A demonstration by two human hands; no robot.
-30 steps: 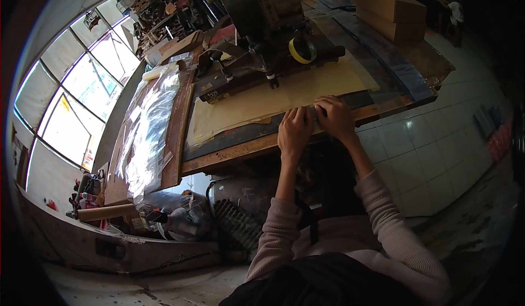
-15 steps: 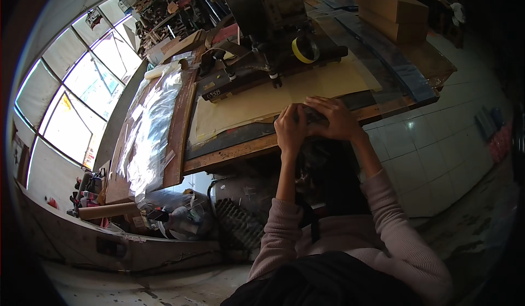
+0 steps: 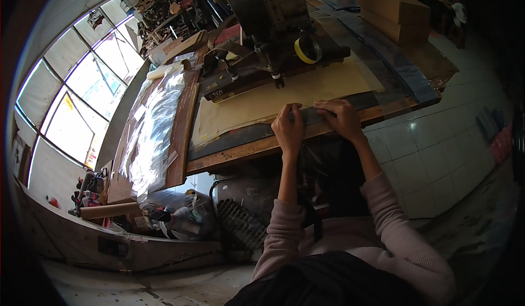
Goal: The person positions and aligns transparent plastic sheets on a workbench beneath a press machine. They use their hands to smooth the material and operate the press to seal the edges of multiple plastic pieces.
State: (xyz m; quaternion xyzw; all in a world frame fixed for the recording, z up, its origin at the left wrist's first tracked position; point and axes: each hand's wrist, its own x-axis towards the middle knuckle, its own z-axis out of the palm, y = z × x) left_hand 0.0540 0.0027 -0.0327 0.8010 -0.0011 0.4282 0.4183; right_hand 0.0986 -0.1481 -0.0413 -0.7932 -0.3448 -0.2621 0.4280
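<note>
My left hand [image 3: 288,127] is over the bench's near edge, its thumb and fingers drawn together in a pinch. To its right my right hand [image 3: 343,119] is pinched too, its fingertips pointing left toward the other hand. A small gap lies between the two sets of fingertips; whatever they hold is too thin or dark to make out. Just beyond them a pale yellow sheet [image 3: 246,108] lies on the dark bench top [image 3: 240,141]. Above the sheet's far part stands a dark machine [image 3: 268,11] with a heavy bar [image 3: 219,92] across its base.
A yellow-edged tape roll [image 3: 308,50] rests on the machine base. Brown cardboard boxes [image 3: 394,11] stand at the far right. Shiny clear plastic film [image 3: 156,125] covers a board on the left. The bench's wooden front edge [image 3: 235,157] runs before me; bagged scraps [image 3: 186,221] lie below.
My hands have come apart from being cupped close together, with the fingertips now pinched. The right hand has moved slightly right and its fingers have drawn in.
</note>
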